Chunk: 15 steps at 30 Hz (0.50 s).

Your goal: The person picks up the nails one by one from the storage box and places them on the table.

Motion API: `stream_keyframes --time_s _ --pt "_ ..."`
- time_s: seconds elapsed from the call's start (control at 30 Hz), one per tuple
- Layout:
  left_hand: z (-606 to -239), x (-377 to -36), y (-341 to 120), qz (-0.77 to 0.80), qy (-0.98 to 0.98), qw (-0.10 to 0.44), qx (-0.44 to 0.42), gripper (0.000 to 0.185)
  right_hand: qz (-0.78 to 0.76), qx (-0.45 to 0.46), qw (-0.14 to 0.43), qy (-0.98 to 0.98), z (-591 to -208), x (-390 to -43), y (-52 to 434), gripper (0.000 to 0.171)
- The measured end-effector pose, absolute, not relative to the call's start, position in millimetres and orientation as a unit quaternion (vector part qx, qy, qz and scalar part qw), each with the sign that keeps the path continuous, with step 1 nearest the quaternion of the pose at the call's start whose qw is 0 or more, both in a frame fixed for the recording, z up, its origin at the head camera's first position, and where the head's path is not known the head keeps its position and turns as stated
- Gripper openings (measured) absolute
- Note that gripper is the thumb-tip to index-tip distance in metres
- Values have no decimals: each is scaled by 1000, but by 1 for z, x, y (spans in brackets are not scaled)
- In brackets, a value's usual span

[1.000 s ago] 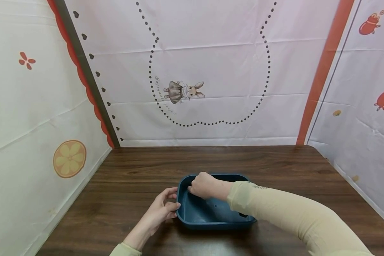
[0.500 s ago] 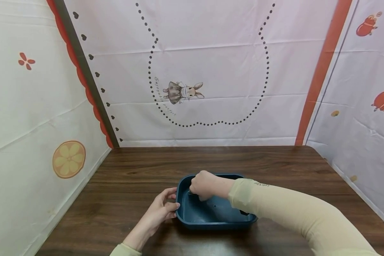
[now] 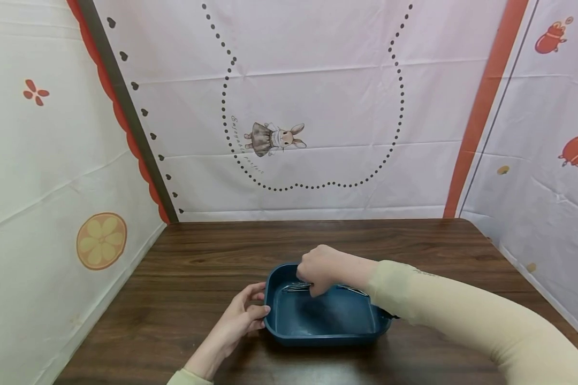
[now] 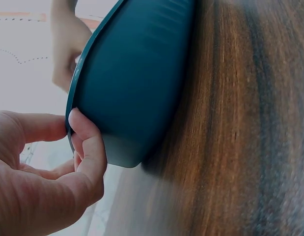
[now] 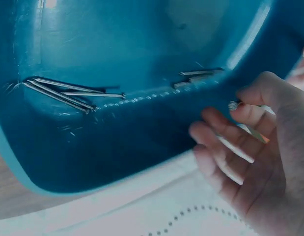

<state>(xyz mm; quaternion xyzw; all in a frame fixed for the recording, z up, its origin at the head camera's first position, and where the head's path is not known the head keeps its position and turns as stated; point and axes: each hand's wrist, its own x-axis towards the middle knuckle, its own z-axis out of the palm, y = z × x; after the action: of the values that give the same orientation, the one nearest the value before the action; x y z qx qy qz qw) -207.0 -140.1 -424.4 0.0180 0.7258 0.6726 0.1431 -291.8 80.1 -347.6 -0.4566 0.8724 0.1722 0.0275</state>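
- Right hand [image 3: 318, 269]: grip pinches a bundle of thin metal rods [image 3: 299, 287], long axis lying left–right over the far half of the blue tray [image 3: 322, 336].
- Left hand [image 3: 243, 313]: thumb and fingers clasp the tray's left rim.
- Tray sits on the counter [image 3: 197, 256], nearer its front.

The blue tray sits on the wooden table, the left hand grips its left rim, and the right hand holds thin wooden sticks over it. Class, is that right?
Not quite. The sticks in the right hand are thin metal, not wood; the right wrist view shows them shining. The blue tray, the wooden table and the left hand are as stated.
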Motion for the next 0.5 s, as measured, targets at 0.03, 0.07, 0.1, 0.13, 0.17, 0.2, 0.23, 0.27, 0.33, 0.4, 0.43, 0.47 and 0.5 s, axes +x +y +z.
stream_keyframes --time_s 0.03,0.07,0.1,0.13,0.17,0.2,0.23,0.27,0.33,0.4,0.43,0.47,0.5 --pt "-425 -207 -140 675 724 144 19 59 156 -457 27 876 -345 -290 84 41" --pt "-425 -207 -140 676 722 146 21 59 140 -456 25 878 -342 -289 89 41" --pt "-425 -207 -140 677 720 148 22 60 123 -455 25 882 -339 -287 94 42" --pt "-425 -207 -140 678 719 150 23 60 107 -453 24 885 -337 -286 99 42" --pt "-425 -207 -140 679 718 151 22 60 91 -452 21 887 -334 -285 104 42" --pt "-425 -207 -140 679 718 152 22 60 75 -449 18 890 -331 -283 109 41" --pt "-424 -207 -140 679 718 152 22 60 64 -446 15 893 -328 -282 114 40" --pt "-424 -207 -140 679 718 153 22 60 55 -443 12 895 -325 -281 120 39" --pt "-424 -207 -141 679 718 152 22 60 37 -432 9 901 -319 -279 129 36" --pt "-424 -208 -141 679 718 151 24 60 25 -422 5 906 -314 -277 137 32" --pt "-424 -208 -141 680 717 150 24 60 21 -417 1 909 -311 -276 141 31" --pt "-424 -208 -141 680 717 151 24 60 17 -413 -3 911 -309 -275 144 29" --pt "-424 -209 -141 681 717 151 24 60 14 -407 -7 913 -306 -274 148 29"
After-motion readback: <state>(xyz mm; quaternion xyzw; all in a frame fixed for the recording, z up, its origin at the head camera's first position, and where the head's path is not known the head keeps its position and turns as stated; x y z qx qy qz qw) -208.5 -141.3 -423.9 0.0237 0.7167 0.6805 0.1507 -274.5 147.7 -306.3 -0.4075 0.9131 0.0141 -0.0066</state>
